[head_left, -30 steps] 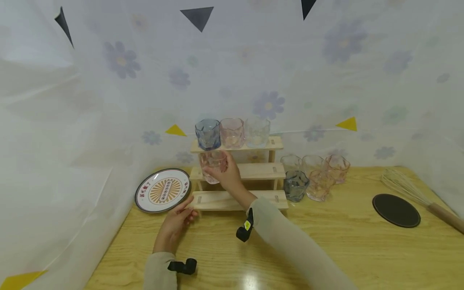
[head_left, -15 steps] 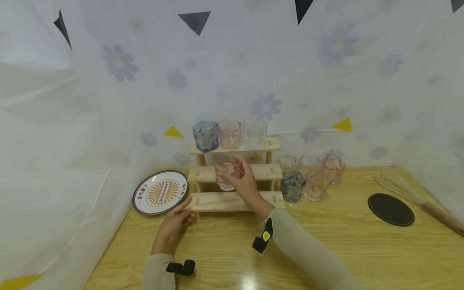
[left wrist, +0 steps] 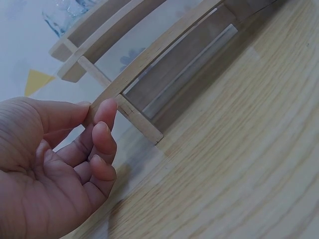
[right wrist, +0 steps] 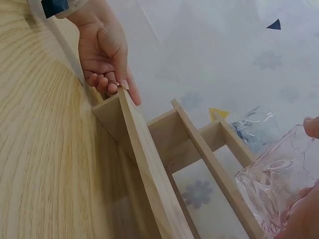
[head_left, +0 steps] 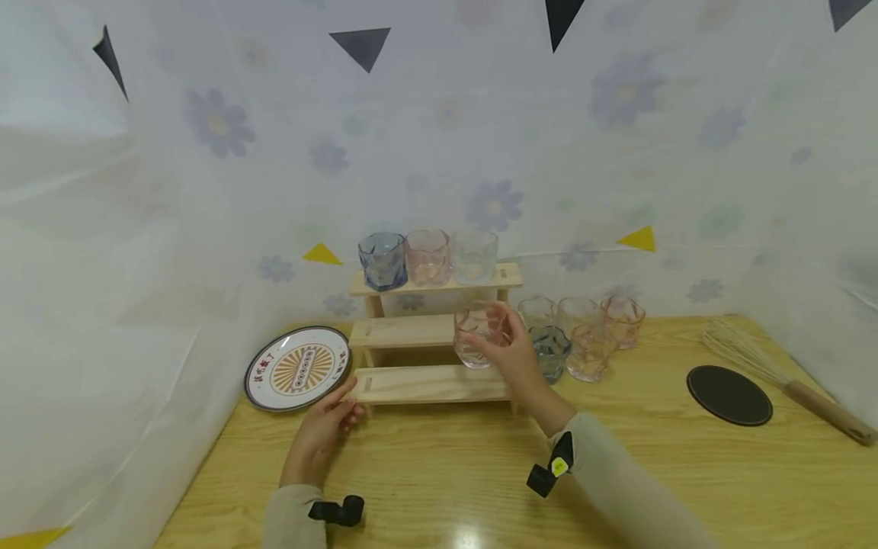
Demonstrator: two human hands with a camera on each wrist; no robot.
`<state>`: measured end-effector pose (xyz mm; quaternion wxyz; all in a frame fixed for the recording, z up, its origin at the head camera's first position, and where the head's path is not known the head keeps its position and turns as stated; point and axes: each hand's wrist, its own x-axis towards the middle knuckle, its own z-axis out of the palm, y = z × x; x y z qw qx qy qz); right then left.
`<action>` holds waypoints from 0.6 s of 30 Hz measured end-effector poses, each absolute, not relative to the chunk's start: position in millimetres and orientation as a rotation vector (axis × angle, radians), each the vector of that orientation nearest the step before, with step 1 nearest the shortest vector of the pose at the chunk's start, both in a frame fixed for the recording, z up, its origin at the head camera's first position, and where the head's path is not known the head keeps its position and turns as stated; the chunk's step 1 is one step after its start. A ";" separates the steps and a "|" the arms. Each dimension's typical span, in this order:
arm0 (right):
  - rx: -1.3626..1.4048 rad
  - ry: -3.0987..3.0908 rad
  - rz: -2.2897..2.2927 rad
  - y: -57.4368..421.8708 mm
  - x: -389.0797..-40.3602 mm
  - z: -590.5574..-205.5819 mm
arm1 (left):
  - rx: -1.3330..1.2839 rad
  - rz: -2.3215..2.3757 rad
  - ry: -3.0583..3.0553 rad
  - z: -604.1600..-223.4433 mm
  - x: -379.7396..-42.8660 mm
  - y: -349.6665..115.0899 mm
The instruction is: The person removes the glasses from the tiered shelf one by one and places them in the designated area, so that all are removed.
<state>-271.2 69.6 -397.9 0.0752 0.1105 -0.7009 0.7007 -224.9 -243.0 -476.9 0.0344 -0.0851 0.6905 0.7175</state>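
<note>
A three-step wooden rack (head_left: pixel 432 383) stands on the table. My left hand (head_left: pixel 321 435) pinches the left end of its lowest shelf between thumb and fingers, as the left wrist view shows close up. My right hand (head_left: pixel 517 358) grips a pale pink glass (head_left: pixel 473 335) in front of the right part of the middle shelf. In the right wrist view that glass (right wrist: pixel 279 174) appears at the right edge, with fingers round it. On the top shelf a blue glass (head_left: pixel 382 263), a pink glass (head_left: pixel 428 259) and a clear glass (head_left: pixel 475 258) stand side by side.
Right of the rack several glasses stand grouped, among them a grey-blue glass (head_left: pixel 551 352) and a pink glass (head_left: pixel 623 320). A patterned plate (head_left: pixel 274 393) lies at the left. A black round mat (head_left: pixel 730 395) and a whisk (head_left: pixel 816 400) lie at the right.
My right hand has carried the pale pink glass rightward and down, from the left end of the middle shelf to its right part. The left hand keeps its hold on the rack.
</note>
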 end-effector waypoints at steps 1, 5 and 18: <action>0.322 -2.096 2.101 74.9 -270.4 -398.3 | -0.263 2.205 2.125 -476.2 -224.7 -242.9; 0.288 -2.115 2.107 98.3 -264.5 -395.1 | -0.270 2.212 2.109 -475.8 -224.9 -243.2; 0.136 -2.182 1.889 177.9 -249.7 -386.8 | -0.282 2.194 2.117 -475.1 -224.9 -243.9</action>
